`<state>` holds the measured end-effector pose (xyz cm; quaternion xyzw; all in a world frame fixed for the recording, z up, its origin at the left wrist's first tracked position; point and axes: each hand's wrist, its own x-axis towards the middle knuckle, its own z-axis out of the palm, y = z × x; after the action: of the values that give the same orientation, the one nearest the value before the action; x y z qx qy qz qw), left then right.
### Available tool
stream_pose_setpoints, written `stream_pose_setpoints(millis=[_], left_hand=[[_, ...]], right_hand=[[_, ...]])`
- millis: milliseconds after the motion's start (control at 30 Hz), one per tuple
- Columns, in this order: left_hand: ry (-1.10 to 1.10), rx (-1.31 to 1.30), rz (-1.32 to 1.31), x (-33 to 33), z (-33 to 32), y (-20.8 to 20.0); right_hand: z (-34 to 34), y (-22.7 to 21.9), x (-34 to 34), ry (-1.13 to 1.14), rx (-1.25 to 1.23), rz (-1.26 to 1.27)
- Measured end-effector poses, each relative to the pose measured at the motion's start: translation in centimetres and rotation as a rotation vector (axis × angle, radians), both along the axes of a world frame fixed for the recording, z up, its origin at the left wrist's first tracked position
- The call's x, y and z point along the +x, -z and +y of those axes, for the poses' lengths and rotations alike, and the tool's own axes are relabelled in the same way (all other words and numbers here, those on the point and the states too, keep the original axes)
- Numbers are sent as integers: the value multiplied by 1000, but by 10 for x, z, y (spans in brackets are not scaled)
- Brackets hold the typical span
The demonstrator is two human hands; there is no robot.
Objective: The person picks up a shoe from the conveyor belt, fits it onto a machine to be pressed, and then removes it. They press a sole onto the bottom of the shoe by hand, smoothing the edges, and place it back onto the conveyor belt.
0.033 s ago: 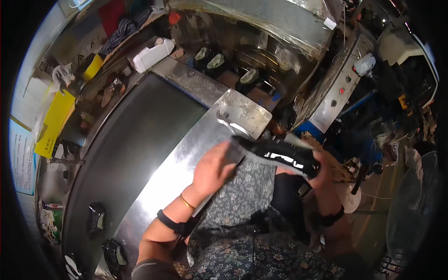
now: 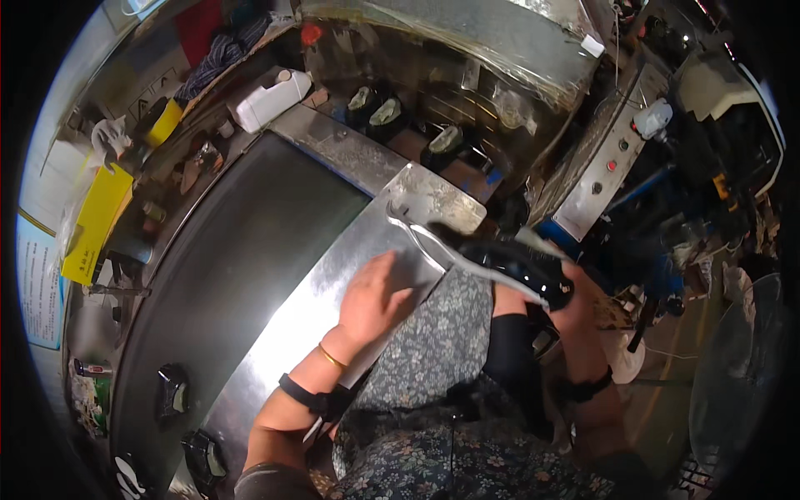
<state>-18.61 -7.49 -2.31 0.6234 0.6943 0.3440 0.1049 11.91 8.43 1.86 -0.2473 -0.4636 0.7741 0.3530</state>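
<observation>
- Right hand (image 2: 577, 302): I have its fingers clenched around one end of a black shoe (image 2: 518, 265); thumb and fingers close on the right end, and the rest juts leftward from the grip.
- Shoe: pale edge along its near side, lying between the two hands, above the flowered apron (image 2: 437, 337). Its left end is dark against dark, so I can't fairly say where the shoe stops there.
- Left hand (image 2: 367, 300): released, fingers loosely together, thumb out toward the shoe but apart from it. I can't tell whether the palm meets the metal bench (image 2: 287, 329) beneath.
- Metal tool (image 2: 427, 247): bent, just ahead and right of my left fingertips, on the bench.
- Belt (image 2: 250, 208): dark, left of those fingers, past the bench's bright strip.
- Two black pieces (image 2: 172, 392): well behind and left of the left fingers.
- White jug (image 2: 271, 100): far ahead of the left fingers, beyond the belt.
- Control panel (image 2: 587, 200): ahead of the right fingers, with coloured buttons.
</observation>
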Motion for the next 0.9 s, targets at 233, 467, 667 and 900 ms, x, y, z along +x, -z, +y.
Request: stream_pose_setpoints(millis=[233,467,667,900], left_hand=[[-91,-148,350,-38,6,83],[-183,-88,250,-40,-16,81],[-84,77,124,-49,-3,86],[-926,-124,371,-110,-267,47]], right_hand=[[170,111,-127,477,756,-654],[252,170,-266,214,1063,-1085],[365,174,-150,28,668,-750],[155,144,-5,-216,708,-672]])
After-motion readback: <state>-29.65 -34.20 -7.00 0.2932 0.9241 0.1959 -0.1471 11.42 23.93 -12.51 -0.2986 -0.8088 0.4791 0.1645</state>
